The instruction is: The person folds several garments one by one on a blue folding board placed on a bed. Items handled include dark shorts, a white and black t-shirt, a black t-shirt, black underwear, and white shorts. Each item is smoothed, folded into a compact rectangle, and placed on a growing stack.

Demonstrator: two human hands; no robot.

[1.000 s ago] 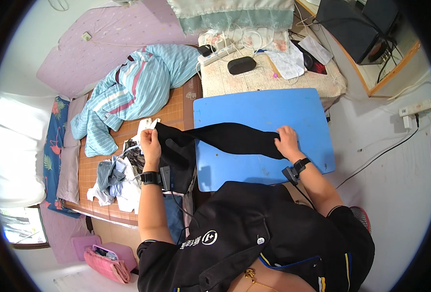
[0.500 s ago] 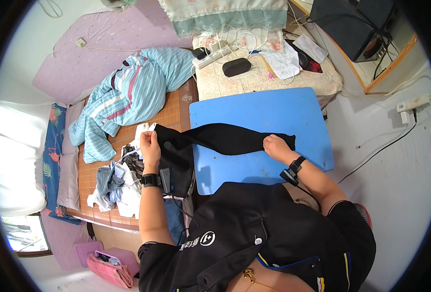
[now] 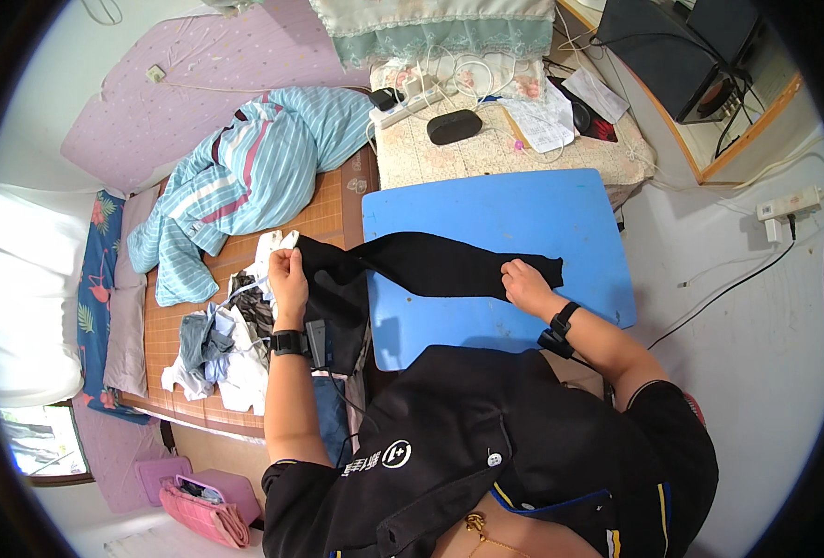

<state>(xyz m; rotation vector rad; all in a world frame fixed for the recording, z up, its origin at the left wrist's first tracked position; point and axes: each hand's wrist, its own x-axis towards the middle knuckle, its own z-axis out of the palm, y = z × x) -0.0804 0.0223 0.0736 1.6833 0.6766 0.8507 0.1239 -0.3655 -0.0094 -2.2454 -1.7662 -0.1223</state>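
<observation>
The twist midway along the black garment (image 3: 430, 265) looks like the likeliest trouble: with the cloth turned over on itself near the bench (image 3: 495, 205) edge, it could set into a crooked crease if pressed down as it is. The left hand (image 3: 287, 270) pinches one raised end between its fingers, beyond the bench's left side, so a loosened pinch could drop that end toward the clothes heap (image 3: 240, 377) on the bed and mix it in. The right hand (image 3: 528, 288) has its fingers curled onto the cloth short of the far end, which lies loose past them; a pull from there might bunch that tip. The garment is a long, matt, soft-looking strip, broad in the middle and pinched at the twist (whether the dark cloth below the left wrist belongs to it, I cannot tell). Under it the bench top is smooth, hard blue with rounded corners, offering little friction, I would guess; the bed's brown mat (image 3: 160, 358) is a ribbed grid, and the quilt (image 3: 272, 167) a puffy striped mound.
</observation>
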